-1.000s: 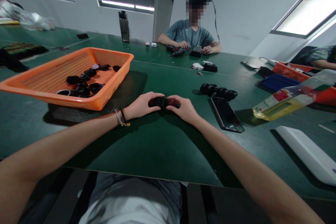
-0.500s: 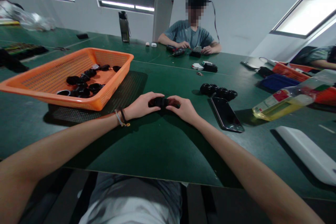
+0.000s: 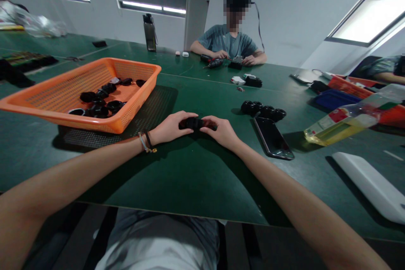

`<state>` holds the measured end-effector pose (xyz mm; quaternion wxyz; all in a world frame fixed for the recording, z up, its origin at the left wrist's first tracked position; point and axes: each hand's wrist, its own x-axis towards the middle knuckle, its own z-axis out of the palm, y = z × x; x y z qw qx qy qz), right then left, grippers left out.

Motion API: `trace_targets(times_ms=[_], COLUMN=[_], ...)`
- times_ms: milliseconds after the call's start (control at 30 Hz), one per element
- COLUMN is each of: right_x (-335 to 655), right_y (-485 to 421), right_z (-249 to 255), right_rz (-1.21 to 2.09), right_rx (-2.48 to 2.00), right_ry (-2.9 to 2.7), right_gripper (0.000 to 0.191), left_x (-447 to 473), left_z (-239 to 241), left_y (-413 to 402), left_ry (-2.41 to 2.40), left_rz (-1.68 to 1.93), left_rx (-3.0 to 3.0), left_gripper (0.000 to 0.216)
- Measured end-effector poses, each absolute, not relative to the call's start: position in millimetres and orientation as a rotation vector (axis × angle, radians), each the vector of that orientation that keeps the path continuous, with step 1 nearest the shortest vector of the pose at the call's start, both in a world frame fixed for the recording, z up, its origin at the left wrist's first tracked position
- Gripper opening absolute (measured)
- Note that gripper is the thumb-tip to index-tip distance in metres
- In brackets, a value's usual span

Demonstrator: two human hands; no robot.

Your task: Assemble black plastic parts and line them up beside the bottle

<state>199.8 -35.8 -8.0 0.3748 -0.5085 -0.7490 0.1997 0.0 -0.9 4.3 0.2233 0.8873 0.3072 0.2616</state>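
Scene: a head-camera view down onto a green table (image 3: 190,177). Two bare forearms enter from the bottom corners and meet at centre frame.
Part: a small black part (image 3: 193,123), probably ringed plastic, sits low over the table at centre frame, between the two hands.
Left hand: the left hand (image 3: 171,128), with bracelets at the wrist, has its fingers closed over the part's left end from above.
Right hand: the right hand (image 3: 221,131) curls its fingers round the part's right end.
Why held so: with a grip on each end and both wrists resting on the table, the part seems to be steadied so one end can be pressed or turned against the other.
Basket: an orange basket (image 3: 133,66) at upper left stands on a dark mesh mat (image 3: 152,109). It holds loose black pieces (image 3: 98,105), close to the left arm and seemingly kept handy.
Row: a short row of similar pieces (image 3: 264,109) stands right of centre, just beyond a phone (image 3: 272,137) lying face up. The row is apart from the basket, apparently kept separate.
Right edge: a clear bottle (image 3: 348,120) of yellow liquid.
Far side: another person (image 3: 230,42) sits at top centre with both hands on their own small items, well apart.
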Motion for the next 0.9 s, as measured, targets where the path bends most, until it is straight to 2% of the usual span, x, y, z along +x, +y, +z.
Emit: trace_targets(times_ms=[633,900], right_x=[198.2,198.9], right_y=[-37.6,-38.8], right_z=[-5.0,-6.8], right_rz=[0.503,0.564], right_rx=[-1.327,-1.225], right_ry=[-1.93,-1.906], right_gripper=[0.016,0.029], left_x=[-0.1,-0.2], left_z=[3.1,3.1], left_y=[0.3,0.6], left_ry=[0.832,0.824], left_rz=[0.732,0.736], left_rx=[2.459,2.44], left_gripper=[0.043,0.043])
